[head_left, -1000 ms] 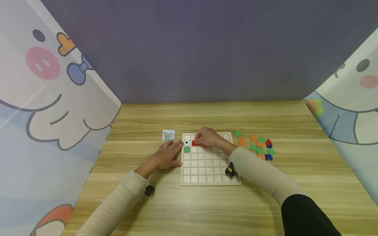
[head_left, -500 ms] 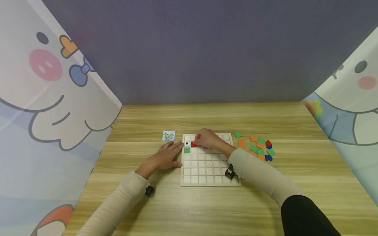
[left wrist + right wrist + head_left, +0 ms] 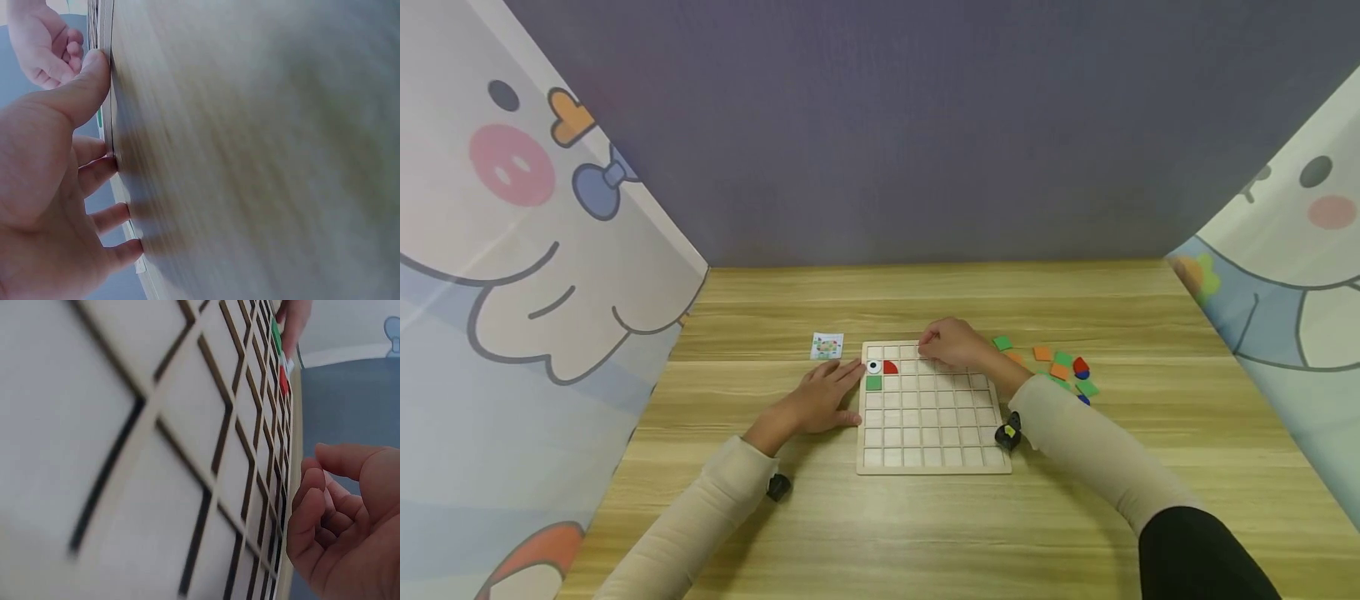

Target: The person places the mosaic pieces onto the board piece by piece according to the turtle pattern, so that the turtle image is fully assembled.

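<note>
Your left hand (image 3: pixel 820 398) lies flat, steadying the grid board (image 3: pixel 931 462), while your empty, loosely curled right hand (image 3: pixel 951 343) hovers just right of the seated red tile (image 3: pixel 891 367), which looks thin, light, stiff and slick: pinch its edges.

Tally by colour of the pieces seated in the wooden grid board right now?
White eye piece: 1
Red quarter-round: 1
Green square: 1
Total on the board: 3
</note>
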Motion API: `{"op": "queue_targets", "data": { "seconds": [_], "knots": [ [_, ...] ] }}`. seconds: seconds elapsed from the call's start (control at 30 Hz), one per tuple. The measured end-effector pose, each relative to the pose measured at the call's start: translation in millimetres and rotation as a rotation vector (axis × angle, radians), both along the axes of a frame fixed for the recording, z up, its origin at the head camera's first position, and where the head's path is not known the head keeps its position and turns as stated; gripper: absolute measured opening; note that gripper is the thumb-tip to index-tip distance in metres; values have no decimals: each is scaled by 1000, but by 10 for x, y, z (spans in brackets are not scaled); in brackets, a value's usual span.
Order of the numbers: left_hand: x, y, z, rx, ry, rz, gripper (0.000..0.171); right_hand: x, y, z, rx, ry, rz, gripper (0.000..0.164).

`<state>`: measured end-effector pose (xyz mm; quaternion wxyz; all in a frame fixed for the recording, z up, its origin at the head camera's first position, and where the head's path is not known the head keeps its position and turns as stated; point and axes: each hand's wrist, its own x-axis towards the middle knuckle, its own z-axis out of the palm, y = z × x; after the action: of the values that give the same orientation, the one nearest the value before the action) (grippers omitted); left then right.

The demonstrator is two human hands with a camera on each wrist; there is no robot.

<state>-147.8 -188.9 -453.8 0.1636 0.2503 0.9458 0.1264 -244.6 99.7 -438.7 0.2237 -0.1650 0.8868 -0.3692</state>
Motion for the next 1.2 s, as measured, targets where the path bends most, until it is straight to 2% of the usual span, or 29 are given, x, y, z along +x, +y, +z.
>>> {"op": "queue_targets", "data": {
  "seconds": [0.17,0.53,0.83,1.03,1.2],
  "knots": [
    [-3,-1,5,3,7,-5,89,-44,202,14,-3,-6,-39,20],
    [-3,-17,33,12,-2,-9,89,-104,599,103,17,21,-40,29],
    [3,-23,3,17,7,-12,89,-155,869,55,57,59,-76,29],
    [3,-20,18,19,0,-12,89,-148,1016,32,114,123,-51,27],
    [-3,-15,18,12,1,-11,89,-138,1104,16,120,130,-58,25]
  ]
}}
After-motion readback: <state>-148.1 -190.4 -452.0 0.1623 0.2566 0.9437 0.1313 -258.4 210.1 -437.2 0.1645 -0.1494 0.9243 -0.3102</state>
